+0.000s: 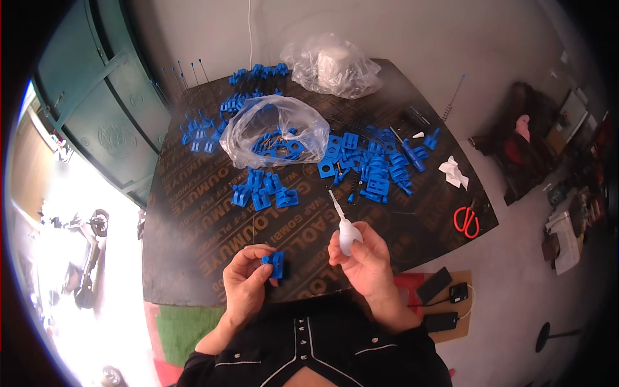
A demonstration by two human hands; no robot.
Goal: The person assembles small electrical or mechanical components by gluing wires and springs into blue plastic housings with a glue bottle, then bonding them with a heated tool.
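My left hand pinches a small blue plastic part near the front edge of the dark table. To its right, my right hand grips a white squeeze bottle with a long thin nozzle, which points up and away from me. The two hands are apart, and the nozzle does not touch the blue part. Beyond my left hand stands a group of similar blue parts. A heap of mixed blue plastic pieces lies beyond my right hand.
An open clear plastic bag holds more blue pieces mid-table. Behind it sits another clear bag with something white. At the right are a blue-handled screwdriver, crumpled tissue and red-handled scissors. Thin rods rise at the far left.
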